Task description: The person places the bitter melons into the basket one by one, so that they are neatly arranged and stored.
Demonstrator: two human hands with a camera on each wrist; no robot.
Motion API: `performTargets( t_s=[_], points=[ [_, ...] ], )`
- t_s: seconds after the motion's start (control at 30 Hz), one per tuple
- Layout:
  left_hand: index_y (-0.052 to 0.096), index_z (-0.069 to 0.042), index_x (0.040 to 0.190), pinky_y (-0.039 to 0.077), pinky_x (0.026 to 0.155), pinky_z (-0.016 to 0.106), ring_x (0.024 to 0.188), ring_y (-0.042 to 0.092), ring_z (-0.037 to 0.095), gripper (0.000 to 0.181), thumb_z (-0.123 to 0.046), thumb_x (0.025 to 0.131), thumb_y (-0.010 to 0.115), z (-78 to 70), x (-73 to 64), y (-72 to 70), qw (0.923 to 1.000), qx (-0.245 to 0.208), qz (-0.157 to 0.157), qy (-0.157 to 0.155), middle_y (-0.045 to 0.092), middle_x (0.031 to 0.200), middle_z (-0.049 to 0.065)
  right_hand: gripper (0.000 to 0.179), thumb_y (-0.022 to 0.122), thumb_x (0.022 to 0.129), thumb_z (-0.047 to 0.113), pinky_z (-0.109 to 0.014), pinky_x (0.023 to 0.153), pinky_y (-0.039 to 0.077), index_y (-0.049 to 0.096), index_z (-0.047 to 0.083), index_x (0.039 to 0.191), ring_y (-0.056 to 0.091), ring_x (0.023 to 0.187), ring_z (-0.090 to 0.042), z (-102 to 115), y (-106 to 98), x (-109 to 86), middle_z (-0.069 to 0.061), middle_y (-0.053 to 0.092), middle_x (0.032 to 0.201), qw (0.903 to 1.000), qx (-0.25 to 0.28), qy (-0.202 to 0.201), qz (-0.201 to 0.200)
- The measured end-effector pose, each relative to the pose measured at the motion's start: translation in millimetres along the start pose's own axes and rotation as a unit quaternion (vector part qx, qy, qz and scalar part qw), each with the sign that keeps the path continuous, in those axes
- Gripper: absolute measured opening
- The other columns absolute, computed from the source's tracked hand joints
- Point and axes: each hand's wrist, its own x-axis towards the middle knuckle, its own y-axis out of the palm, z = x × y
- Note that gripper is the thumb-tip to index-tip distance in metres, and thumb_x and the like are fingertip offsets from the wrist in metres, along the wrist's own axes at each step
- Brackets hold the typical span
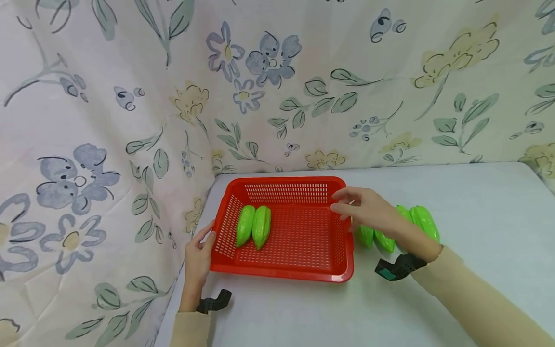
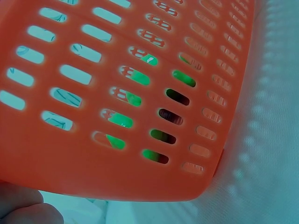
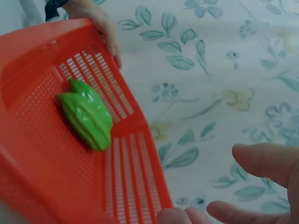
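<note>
A red plastic basket (image 1: 299, 276) with slotted walls sits on the table, with two green star fruits (image 1: 261, 226) side by side at its left end. My left hand (image 1: 198, 258) grips the basket's left rim, its thumb and fingers on either side. Over the right rim hovers my right hand (image 1: 366, 209), fingers loosely bent and apart, nothing between them. Several more green star fruits (image 1: 425, 222) lie on the table right of the basket, partly hidden below the right hand and forearm. In the right wrist view the thumb (image 3: 266, 161) and fingers are spread beside the basket.
The white table (image 1: 485, 212) extends right of the basket and in front of it. A flowered cloth (image 1: 277, 125) hangs behind the table and along its left side, close to the left hand.
</note>
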Motion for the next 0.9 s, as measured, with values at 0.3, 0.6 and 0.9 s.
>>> performTargets(
  t_s=[0.3, 0.6, 0.9],
  points=[
    [0.06, -0.028, 0.148, 0.062, 0.062, 0.027, 0.069, 0.07, 0.014, 0.043, -0.039, 0.107, 0.058, 0.7, -0.3, 0.1, 1.0, -0.003, 0.002, -0.004, 0.068, 0.121, 0.027, 0.057, 0.062, 0.104, 0.041, -0.043, 0.077, 0.065, 0.052, 0.005, 0.146, 0.069, 0.105, -0.034, -24, -41, -27.5, -0.026, 0.063, 0.135, 0.9995, -0.009, 0.01, -0.03],
    [0.059, -0.027, 0.15, 0.063, 0.064, 0.031, 0.074, 0.075, 0.027, 0.045, -0.041, 0.107, 0.057, 1.3, 0.7, 1.5, 1.0, 0.005, -0.002, -0.001, 0.07, 0.124, 0.024, 0.056, 0.055, 0.108, 0.04, -0.038, 0.078, 0.064, 0.047, 0.003, 0.15, 0.07, 0.102, -0.018, -60, -78, -50.4, -0.027, 0.06, 0.14, 0.9979, -0.026, 0.031, -0.05],
    [0.059, -0.031, 0.149, 0.063, 0.065, 0.027, 0.076, 0.074, 0.022, 0.043, -0.042, 0.107, 0.056, 2.8, 1.4, 1.6, 0.9999, 0.014, -0.007, -0.006, 0.069, 0.128, 0.019, 0.044, 0.051, 0.111, 0.033, -0.031, 0.074, 0.064, 0.048, 0.004, 0.144, 0.069, 0.094, -0.002, -88, -115, -74.6, 0.026, 0.067, 0.106, 0.9945, -0.037, 0.02, -0.096]
  ],
)
